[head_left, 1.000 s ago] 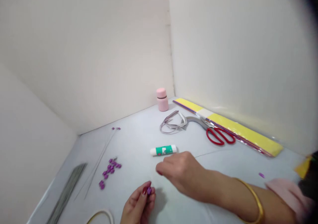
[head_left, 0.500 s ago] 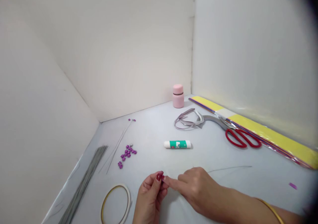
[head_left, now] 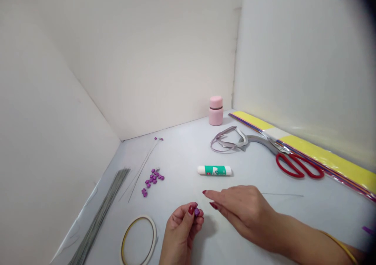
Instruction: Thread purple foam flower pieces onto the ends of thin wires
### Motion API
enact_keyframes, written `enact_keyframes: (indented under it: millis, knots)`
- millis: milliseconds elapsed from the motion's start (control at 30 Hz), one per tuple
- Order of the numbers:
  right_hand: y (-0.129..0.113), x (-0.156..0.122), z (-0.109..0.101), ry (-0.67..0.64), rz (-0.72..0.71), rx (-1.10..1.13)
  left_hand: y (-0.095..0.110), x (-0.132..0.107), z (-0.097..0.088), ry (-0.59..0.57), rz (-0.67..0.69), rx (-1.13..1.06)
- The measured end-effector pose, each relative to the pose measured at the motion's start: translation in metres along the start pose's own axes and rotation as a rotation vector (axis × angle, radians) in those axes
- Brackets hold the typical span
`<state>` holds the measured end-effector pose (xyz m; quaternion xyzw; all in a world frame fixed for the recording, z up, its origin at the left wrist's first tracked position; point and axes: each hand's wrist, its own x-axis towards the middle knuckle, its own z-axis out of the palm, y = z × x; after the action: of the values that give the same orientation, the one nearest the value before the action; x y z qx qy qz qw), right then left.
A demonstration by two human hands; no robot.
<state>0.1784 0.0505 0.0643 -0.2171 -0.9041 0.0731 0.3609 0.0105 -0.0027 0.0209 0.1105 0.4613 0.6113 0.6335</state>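
Observation:
Between the thumb and fingers of my left hand (head_left: 182,230) is a small purple paper star (head_left: 197,212), partly hidden by the thumb. My right hand (head_left: 243,210) hovers just to the right, apart from the star, with its index finger and thumb stretched out and nothing between them. Several more purple paper stars (head_left: 153,177) lie in a loose cluster on the table to the left. A glue stick (head_left: 216,171) with a green label lies beyond my hands. One thin wire (head_left: 283,195) runs out on the table behind my right hand.
At left lie a bundle of grey wires (head_left: 101,214) and a tape roll (head_left: 155,233). Farther back are two wires with small stars (head_left: 158,139), a pink jar (head_left: 216,112), curled paper strips (head_left: 226,141), red-handled scissors (head_left: 289,165) and a yellow paper pack (head_left: 317,151).
My right hand has drawn back to the right, off the star, and its fingers have opened. The star shows more plainly in my left hand. The view has shifted slightly.

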Motion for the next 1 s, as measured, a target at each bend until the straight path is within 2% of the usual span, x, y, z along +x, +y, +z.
enact_keyframes:
  millis: [67, 133, 167, 200, 267, 333, 400, 467, 600, 667, 767, 867, 1000]
  knots:
    - [-0.004, 0.007, -0.014, 0.172, 0.062, 0.079, 0.001, 0.001, -0.001, 0.029, -0.015, 0.003]
    - [-0.008, 0.016, -0.032, 0.403, 0.243, 0.18, 0.002, 0.002, -0.002, 0.04, -0.024, 0.012]
    - [-0.008, 0.021, -0.041, 0.609, 0.337, 0.284, 0.002, 0.003, -0.002, 0.036, -0.024, 0.015]
    - [-0.007, 0.027, -0.05, 0.823, 0.32, 0.437, 0.002, 0.003, -0.003, 0.024, -0.026, 0.019]
    - [0.001, 0.038, -0.064, 1.108, 0.346, 0.729, -0.001, 0.005, -0.005, -0.022, -0.056, 0.031]
    - [0.013, 0.047, -0.071, 1.196, 0.443, 0.972, -0.006, 0.007, -0.006, -0.091, -0.095, 0.056]
    - [0.027, 0.051, -0.071, 1.212, 0.646, 1.211, -0.014, 0.009, -0.005, -0.173, -0.11, 0.089]
    - [0.039, 0.05, -0.064, 1.165, 0.84, 1.389, -0.021, 0.009, -0.003, -0.231, -0.112, 0.1]
    - [0.053, 0.042, -0.045, 1.084, 1.016, 1.513, -0.019, 0.008, 0.003, -0.239, -0.132, 0.016]
    - [0.056, 0.037, -0.036, 1.071, 1.065, 1.53, -0.012, 0.007, 0.004, -0.175, -0.118, -0.057]
    - [0.063, 0.027, -0.023, 1.037, 1.146, 1.539, 0.0, 0.005, 0.004, 0.007, -0.07, -0.149]
    - [0.073, 0.016, -0.012, 0.995, 1.237, 1.522, 0.006, 0.003, 0.006, 0.163, -0.034, -0.151]
    - [0.089, 0.006, -0.003, 0.991, 1.299, 1.431, 0.007, 0.002, 0.011, 0.205, -0.035, -0.131]
